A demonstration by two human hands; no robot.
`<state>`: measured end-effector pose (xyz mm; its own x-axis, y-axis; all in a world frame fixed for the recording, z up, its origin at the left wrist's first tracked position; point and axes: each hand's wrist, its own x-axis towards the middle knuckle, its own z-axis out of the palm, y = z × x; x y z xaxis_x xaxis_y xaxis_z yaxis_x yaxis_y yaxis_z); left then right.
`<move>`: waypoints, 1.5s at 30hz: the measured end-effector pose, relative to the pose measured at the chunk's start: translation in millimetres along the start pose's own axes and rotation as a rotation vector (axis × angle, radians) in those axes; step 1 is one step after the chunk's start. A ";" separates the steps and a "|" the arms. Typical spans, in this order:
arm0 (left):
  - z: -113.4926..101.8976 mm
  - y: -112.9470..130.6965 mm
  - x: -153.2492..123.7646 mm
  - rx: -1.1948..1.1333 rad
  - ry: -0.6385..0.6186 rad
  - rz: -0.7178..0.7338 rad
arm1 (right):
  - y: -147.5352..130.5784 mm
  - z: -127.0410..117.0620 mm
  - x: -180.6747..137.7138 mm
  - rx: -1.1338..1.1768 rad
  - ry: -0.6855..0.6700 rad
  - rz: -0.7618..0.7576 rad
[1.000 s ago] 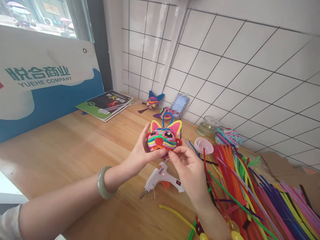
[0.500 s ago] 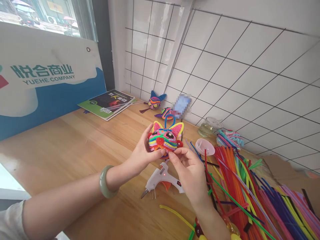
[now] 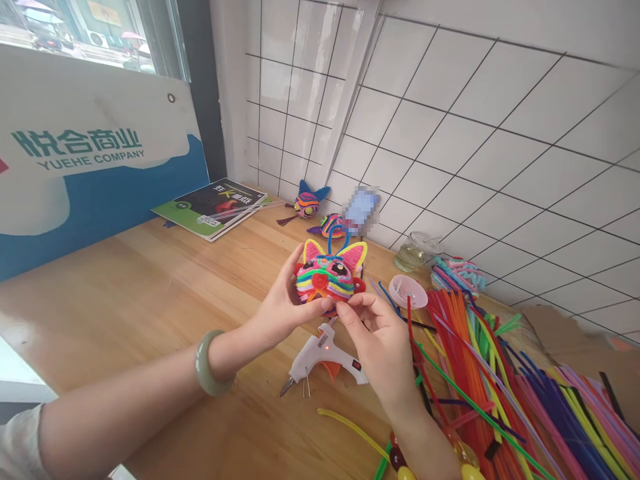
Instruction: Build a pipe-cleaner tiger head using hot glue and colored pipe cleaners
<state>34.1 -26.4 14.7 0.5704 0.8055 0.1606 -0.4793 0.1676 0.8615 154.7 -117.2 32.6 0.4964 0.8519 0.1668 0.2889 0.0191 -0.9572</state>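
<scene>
Left hand (image 3: 280, 307) grips the cat face (image 3: 330, 275) over the tabletop (image 3: 150, 287); right hand (image 3: 383, 343) pinches its lower edge, both barely shifted since a second ago.

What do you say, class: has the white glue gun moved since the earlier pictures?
No. The glue gun keeps its place on the table, just above the loose yellow pipe cleaner.

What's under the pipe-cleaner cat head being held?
A white glue gun lies on the wooden table below the cat head. The right hand overlaps the gun's handle end, hiding part of it.
</scene>
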 end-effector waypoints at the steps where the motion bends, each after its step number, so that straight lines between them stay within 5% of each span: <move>1: -0.1 0.1 -0.1 0.001 0.000 0.003 | 0.4 0.1 0.0 0.001 -0.002 0.003; 16: -23.0 -10.0 17.9 0.270 0.178 0.186 | -7.4 -13.0 8.7 -0.096 0.037 0.003; 23: -26.3 -7.7 21.3 0.409 0.234 0.279 | -4.7 -19.6 11.6 -0.161 -0.048 0.003; 28: -23.4 -7.0 17.8 0.363 0.176 0.222 | 2.9 -20.4 10.3 -0.251 -0.105 -0.029; 36: -10.0 -8.2 5.7 0.160 0.060 0.034 | 7.4 -6.2 4.9 -0.420 -0.056 -0.514; 45: -9.0 -4.8 7.6 0.128 0.025 0.022 | 13.1 -5.6 4.2 -0.470 -0.075 -0.464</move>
<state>34.7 -16.0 7.4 0.5431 0.8224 0.1696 -0.4013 0.0768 0.9127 165.1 -116.3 22.1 0.1814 0.8449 0.5032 0.7938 0.1763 -0.5821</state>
